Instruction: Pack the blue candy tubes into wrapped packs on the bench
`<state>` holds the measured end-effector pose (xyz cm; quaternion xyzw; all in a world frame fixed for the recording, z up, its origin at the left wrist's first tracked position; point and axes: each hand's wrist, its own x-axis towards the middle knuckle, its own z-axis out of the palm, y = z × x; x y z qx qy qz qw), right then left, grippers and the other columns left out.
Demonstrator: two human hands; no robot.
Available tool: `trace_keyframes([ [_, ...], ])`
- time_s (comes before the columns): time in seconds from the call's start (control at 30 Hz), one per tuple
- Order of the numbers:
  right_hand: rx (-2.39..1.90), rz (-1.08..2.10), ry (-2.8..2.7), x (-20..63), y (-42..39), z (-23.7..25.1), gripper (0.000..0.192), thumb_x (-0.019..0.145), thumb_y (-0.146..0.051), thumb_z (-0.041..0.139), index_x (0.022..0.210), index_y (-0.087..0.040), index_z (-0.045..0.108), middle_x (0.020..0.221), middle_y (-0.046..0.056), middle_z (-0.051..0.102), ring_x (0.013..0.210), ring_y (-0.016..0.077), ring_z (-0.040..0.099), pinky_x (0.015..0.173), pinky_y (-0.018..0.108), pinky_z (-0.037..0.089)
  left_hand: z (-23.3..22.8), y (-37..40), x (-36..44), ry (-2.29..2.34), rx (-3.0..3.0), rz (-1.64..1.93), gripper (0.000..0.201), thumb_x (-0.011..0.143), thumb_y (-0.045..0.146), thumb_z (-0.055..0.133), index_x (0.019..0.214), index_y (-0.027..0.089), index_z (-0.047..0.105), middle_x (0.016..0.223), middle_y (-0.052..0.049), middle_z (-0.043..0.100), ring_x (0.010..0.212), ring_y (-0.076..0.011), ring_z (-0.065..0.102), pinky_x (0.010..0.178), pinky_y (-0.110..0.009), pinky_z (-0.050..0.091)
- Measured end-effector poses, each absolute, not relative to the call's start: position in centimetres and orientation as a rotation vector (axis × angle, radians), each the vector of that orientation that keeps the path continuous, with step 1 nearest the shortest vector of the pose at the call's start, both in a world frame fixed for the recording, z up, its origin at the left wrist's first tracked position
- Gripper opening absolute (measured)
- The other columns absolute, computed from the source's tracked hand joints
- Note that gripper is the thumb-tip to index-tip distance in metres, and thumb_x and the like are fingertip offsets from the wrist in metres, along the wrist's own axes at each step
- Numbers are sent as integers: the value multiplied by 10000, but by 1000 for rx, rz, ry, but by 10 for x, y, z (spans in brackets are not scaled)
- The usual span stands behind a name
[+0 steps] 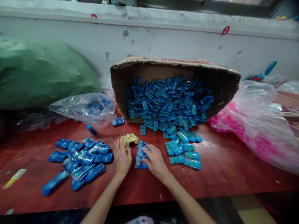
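My left hand (122, 158) lies with its fingers stretched out at the edge of a crumpled yellowish cloth (130, 140). Its fingertips touch the cloth, and nothing shows in its grasp. Beside it, my right hand (157, 161) rests with thumb and fingers apart on a small stack of flat blue printed packets (140, 160); the fingers partly cover them. Left of my hands is a pile of filled blue packets (86, 157) in shiny wrapping. To the right lie several clear blue-capped containers (177, 146) with turquoise balls inside.
A cardboard box (233, 81) on its side holds a heap of the same containers. A clear plastic bag (67, 104) and a large green sack (46, 74) stand left. Bags with pink contents (247, 124) are on the right of the red table (224, 168).
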<state>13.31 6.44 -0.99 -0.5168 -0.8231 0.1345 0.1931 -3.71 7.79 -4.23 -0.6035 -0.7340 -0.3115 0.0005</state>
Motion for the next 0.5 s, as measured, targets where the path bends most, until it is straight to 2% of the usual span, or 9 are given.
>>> trace_keyframes([
  [0.13,-1488,304,-2387,97,98,7,571,818,-376,526,1324,-210,319,1113,123,557,1004,263,499,792,369,410,-45,85,-47,-2292,-1904,-1021,488,808,276,393,1263,102,357,1275,-193,451,1230,-303,342,965,-486,312],
  [0.17,-1485,308,-2405,87,109,9,535,811,-372,536,1290,-200,374,1069,123,581,979,263,515,773,357,410,-44,90,-49,-2290,-1934,-1013,475,804,265,398,1255,118,369,1258,-183,467,1208,-298,372,952,-483,330],
  [0.27,-1465,359,-2457,64,137,10,241,852,-258,472,1047,-181,589,899,92,652,851,223,577,701,295,412,-41,101,-51,-2283,-2043,-922,440,797,212,388,1232,147,405,1212,-160,505,1142,-268,446,921,-456,369],
  [0.33,-1444,390,-2489,62,141,8,225,872,-193,417,928,-182,634,847,72,668,801,201,591,664,268,406,-41,101,-51,-2283,-2077,-848,437,795,183,380,1229,154,418,1200,-155,511,1120,-257,463,912,-440,377],
  [0.4,-1418,398,-2509,73,131,6,226,877,-194,409,950,-200,623,891,54,666,827,194,582,674,265,400,-43,96,-50,-2265,-2094,-812,447,793,168,381,1239,164,417,1221,-149,497,1128,-256,455,912,-430,376],
  [0.5,-1424,367,-2503,105,98,3,275,857,-272,475,1126,-237,524,1062,49,609,932,218,530,736,306,390,-51,87,-48,-2236,-2092,-792,468,797,175,389,1265,171,391,1292,-151,438,1178,-272,405,925,-448,361],
])
